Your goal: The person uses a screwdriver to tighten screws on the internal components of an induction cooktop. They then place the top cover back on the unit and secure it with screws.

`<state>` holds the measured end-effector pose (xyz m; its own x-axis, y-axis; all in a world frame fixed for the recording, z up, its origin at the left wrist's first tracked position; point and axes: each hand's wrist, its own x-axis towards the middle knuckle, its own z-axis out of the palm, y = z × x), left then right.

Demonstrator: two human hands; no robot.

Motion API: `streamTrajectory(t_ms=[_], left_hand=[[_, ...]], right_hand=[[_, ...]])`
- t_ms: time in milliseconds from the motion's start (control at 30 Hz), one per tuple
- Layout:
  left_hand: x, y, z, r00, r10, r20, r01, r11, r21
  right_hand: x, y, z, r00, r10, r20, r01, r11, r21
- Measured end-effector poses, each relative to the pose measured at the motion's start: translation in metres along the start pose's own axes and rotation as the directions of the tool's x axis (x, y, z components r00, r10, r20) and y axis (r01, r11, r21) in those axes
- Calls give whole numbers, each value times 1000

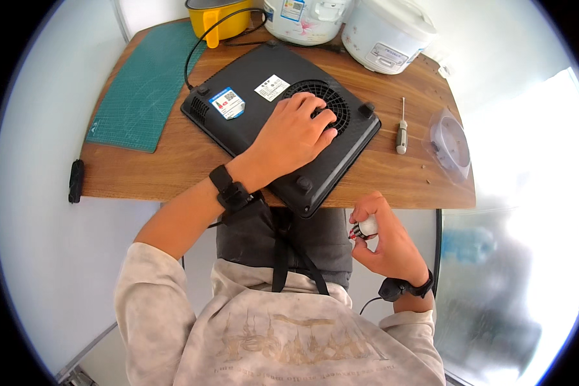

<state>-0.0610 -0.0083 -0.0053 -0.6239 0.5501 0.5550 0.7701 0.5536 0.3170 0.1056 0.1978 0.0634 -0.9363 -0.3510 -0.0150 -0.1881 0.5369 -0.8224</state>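
A black induction cooker (238, 77) lies upside down on the wooden table, its round fan grille (338, 106) facing up. Across that underside rests my left hand (296, 132), fingers apart and bent over the grille, covering part of it. Low at the table's front edge, my right hand (392, 241) is closed around a small white rounded object (368, 226) with a black-and-red striped end; its kind is unclear. A screwdriver (402, 132) with a grey handle lies right of the cooker, touched by neither hand.
A clear plastic dish (451, 145) with small bits inside sits at the right edge. Two white rice cookers (386, 35) and a yellow pot (220, 20) stand at the back. A green cutting mat (141, 90) lies left, and a black cord (188, 58) loops behind the cooker.
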Motion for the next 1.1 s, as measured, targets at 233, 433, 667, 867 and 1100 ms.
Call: streamTrajectory(t_ms=[233,433,667,867,1100], left_hand=[[-15,2,23,998,-15,-65,19,998,66],[-18,0,24,996,-19,-86,25,997,67],[-16,1,25,993,-17,-118,24,998,58],[-17,0,25,994,-26,-109,31,998,52],[-18,-1,26,993,-33,-112,35,999,18]], right_hand=[[3,-6,-14,994,-104,-33,99,986,-137],[11,-17,-27,968,-208,-140,180,966,-188],[26,-25,-19,849,-386,-360,385,920,-78],[41,-31,-22,875,-421,-237,379,903,-203],[46,-27,-19,886,-372,-277,344,928,-144]])
